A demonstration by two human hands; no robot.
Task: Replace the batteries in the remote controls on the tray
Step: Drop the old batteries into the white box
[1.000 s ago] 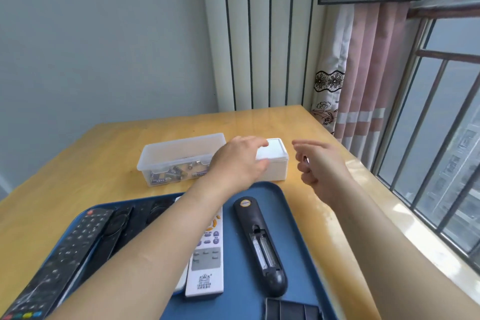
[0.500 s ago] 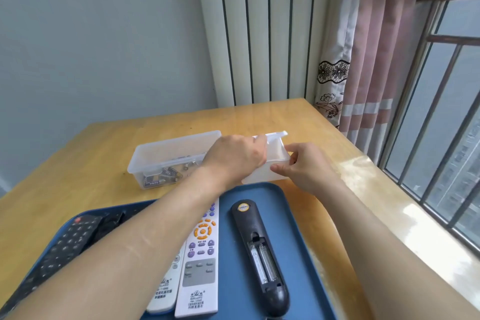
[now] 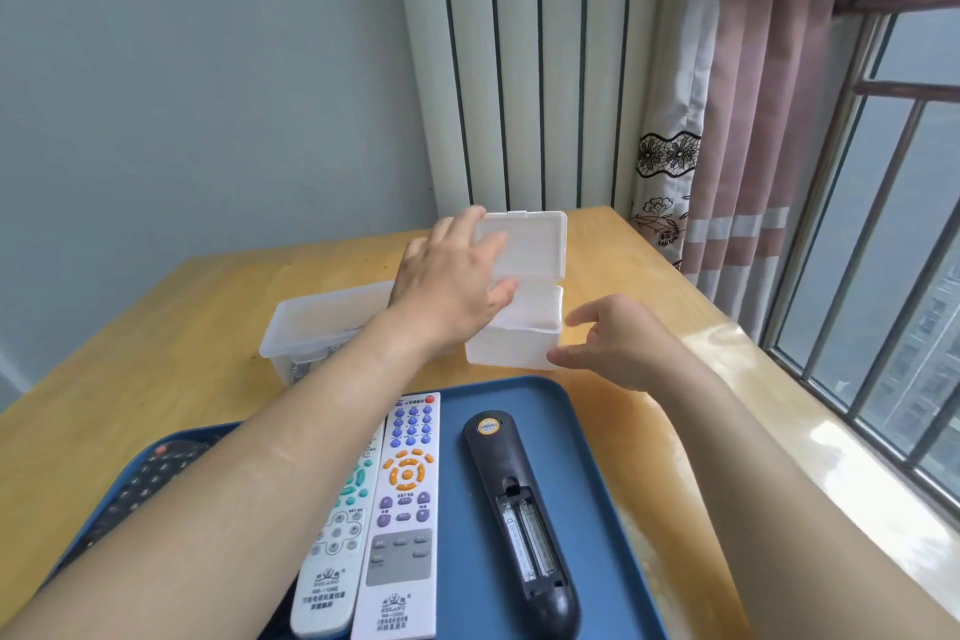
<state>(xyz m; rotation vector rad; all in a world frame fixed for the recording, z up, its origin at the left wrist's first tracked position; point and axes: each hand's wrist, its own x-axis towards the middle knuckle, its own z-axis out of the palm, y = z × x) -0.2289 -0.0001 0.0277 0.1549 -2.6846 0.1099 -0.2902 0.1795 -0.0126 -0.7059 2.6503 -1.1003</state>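
- Remote controls, four in view, lie on the blue tray (image 3: 587,457) at the near edge of the counter (image 3: 208,301): a black remote (image 3: 498,457) turned back-up, a white remote with orange keys (image 3: 402,520), a white remote with green keys (image 3: 337,551), and a dark remote (image 3: 140,478) at the left, partly hidden by your forearm.
- Battery bay (image 3: 524,541) of the black remote: cover off, and both slots appear empty.
- White box (image 3: 509,346): it stands on the counter just beyond the tray, with its lid (image 3: 535,244) raised upright. Its contents are hidden from this view.
- Clear bin (image 3: 332,317): it sits uncovered, touching or just beside the box's left side. Small dark items show through its wall, too blurred to name.
- Left grip (image 3: 452,286): fairly straight fingers lie against the left part of the lid and the thumb sits at its lower edge. It props the lid and clasps nothing.
- Right grip (image 3: 618,343): relaxed and empty. The thumb tip is at the box's near right corner, and contact cannot be confirmed.
- Progress, as a judgement: early. One remote is emptied and awaits fresh cells, presumably from the box. You must then refit its cover, which is not in view. Both white remotes lie keys-up, apparently untouched.
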